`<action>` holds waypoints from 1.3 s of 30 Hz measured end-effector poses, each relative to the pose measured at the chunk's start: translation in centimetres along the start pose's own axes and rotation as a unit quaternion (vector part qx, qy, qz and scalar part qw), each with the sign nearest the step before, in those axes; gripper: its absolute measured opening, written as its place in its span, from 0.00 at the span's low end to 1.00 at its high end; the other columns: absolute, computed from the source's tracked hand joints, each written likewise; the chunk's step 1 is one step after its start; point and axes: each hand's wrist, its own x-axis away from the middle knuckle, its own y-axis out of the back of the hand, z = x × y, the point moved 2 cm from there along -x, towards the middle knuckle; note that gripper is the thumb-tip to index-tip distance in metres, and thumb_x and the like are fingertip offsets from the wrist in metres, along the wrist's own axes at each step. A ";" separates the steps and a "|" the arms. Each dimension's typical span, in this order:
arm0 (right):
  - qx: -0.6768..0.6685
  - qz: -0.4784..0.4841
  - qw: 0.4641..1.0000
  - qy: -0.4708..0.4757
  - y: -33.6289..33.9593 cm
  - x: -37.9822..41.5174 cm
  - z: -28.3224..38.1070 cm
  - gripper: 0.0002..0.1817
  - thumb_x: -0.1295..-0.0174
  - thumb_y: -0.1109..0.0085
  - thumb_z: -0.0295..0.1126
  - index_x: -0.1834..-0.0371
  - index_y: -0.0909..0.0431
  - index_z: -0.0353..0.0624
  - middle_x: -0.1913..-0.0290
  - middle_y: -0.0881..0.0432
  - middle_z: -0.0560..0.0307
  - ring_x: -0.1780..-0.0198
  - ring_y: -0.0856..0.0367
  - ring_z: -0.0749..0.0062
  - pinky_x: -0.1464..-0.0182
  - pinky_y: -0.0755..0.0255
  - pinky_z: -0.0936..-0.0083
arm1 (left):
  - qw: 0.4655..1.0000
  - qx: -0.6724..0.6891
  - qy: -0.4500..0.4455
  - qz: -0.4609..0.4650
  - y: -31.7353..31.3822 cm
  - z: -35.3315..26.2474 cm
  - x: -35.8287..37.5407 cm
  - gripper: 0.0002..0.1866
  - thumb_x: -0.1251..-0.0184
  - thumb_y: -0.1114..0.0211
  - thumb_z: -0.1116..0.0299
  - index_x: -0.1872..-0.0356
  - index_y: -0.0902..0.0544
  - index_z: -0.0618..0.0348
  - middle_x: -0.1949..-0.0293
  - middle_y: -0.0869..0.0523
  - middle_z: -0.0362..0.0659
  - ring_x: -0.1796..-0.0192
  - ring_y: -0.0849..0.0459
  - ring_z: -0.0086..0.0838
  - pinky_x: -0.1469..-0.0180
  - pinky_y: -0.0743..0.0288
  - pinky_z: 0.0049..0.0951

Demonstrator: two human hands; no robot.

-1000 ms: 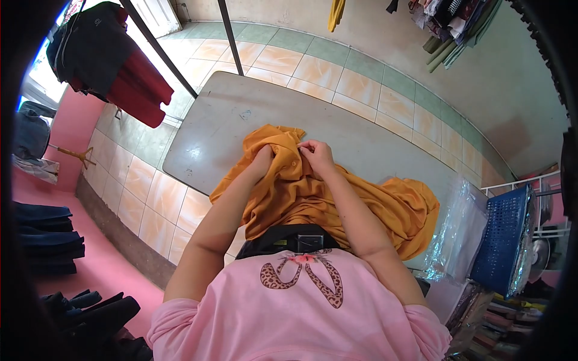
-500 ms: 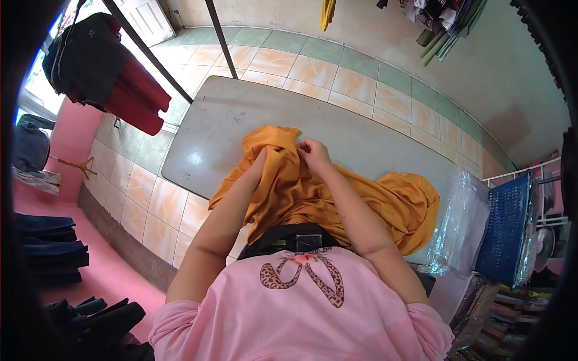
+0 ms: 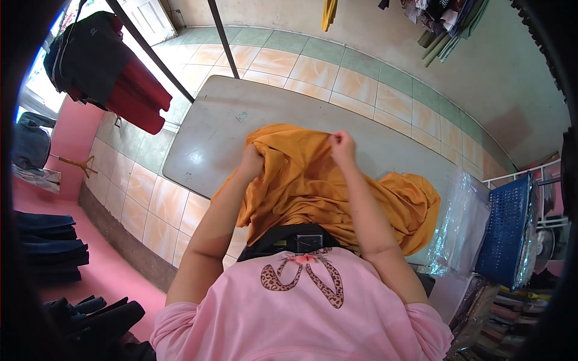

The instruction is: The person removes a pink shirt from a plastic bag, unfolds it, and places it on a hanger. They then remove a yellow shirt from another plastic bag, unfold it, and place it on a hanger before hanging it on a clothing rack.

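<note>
A mustard-orange cloth [image 3: 301, 180], with small buttons on it, lies bunched over the near edge of the grey table [image 3: 211, 126]. Its far part is raised and spread between my hands. My left hand [image 3: 251, 161] is closed on the cloth's left side, with the fingertips partly hidden in the folds. At the upper right corner of the raised part, my right hand [image 3: 343, 147] pinches the edge; it is slightly blurred. More of the cloth trails to the right in loose folds.
Clear plastic bags [image 3: 460, 225] lie at the table's right end beside a blue basket [image 3: 509, 228]. Dark metal poles [image 3: 224, 39] stand behind the table. A black and red garment [image 3: 114, 72] hangs at the upper left. Folded dark clothes [image 3: 51, 246] sit on the left.
My hands have moved apart, my left hand slightly left and my right hand to the right. The cloth between them has opened from a bunch into a wider spread.
</note>
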 end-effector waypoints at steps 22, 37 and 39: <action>0.300 0.384 0.759 -0.432 29.2 26.6 -8.4 0.11 0.44 0.43 0.35 0.67 0.19 0.38 0.67 0.17 0.49 0.65 0.18 0.65 0.61 0.26 0.71 | 0.973 0.229 -0.016 -0.032 2.9 -3.0 -3.0 0.14 0.33 0.52 0.78 0.50 0.22 0.61 0.57 0.19 0.37 0.68 0.28 0.15 0.61 0.30 0.14; 0.071 0.389 0.918 0.041 11.6 8.9 9.8 0.15 0.41 0.45 0.36 0.54 0.20 0.43 0.59 0.18 0.52 0.58 0.21 0.67 0.53 0.30 0.73 | 0.954 0.073 -0.226 0.183 -6.8 -14.3 6.0 0.16 0.35 0.50 0.80 0.47 0.25 0.63 0.51 0.20 0.41 0.56 0.24 0.21 0.50 0.30 0.21; -0.018 0.340 0.940 0.024 12.9 9.3 10.1 0.14 0.39 0.47 0.35 0.54 0.20 0.43 0.59 0.18 0.55 0.59 0.22 0.71 0.53 0.31 0.75 | 0.974 0.107 -0.201 0.011 -5.6 -10.7 6.7 0.19 0.35 0.48 0.76 0.42 0.31 0.61 0.43 0.27 0.44 0.44 0.29 0.26 0.42 0.35 0.26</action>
